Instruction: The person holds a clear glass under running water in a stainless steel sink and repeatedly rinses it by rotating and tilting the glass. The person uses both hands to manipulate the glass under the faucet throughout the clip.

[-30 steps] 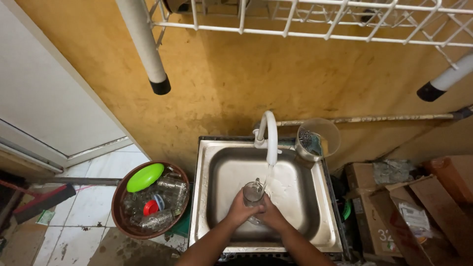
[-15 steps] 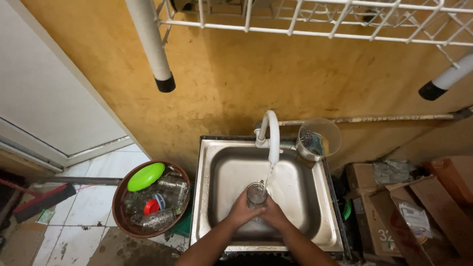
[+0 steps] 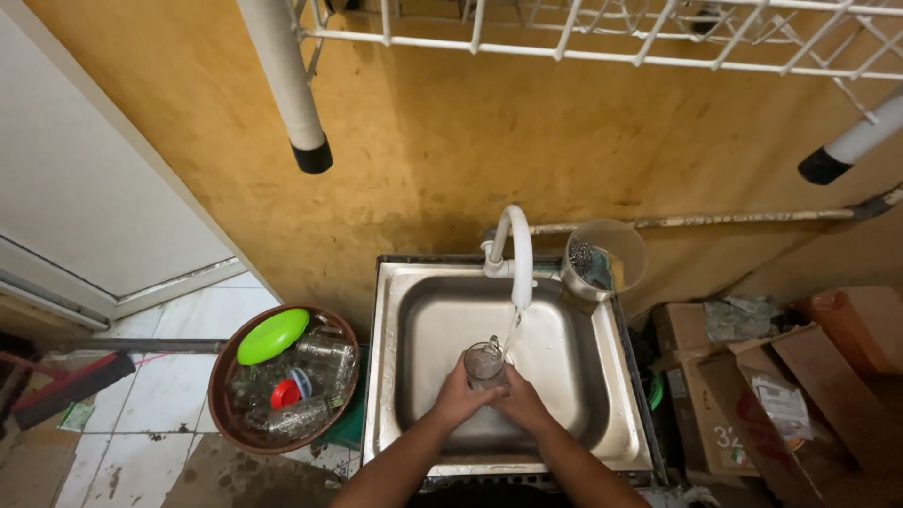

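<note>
I hold a clear drinking glass [image 3: 483, 362] over the steel sink [image 3: 395, 357], under water running from the white curved tap [image 3: 515, 252]. My left hand [image 3: 455, 399] wraps the glass from the left. On the other side, my right hand [image 3: 520, 398] presses against it. Both hands meet just below the rim, and the stream falls into the glass mouth.
A brown basin [image 3: 226, 376] on the floor to the left holds several glasses, a green lid and a red lid. A plastic cup with scourers [image 3: 602, 259] sits at the sink's back right. Cardboard boxes [image 3: 781, 386] stand right. A white wire rack [image 3: 602, 33] hangs overhead.
The glass and both hands have stayed under the tap, shifting only slightly; the view has tilted a little.
</note>
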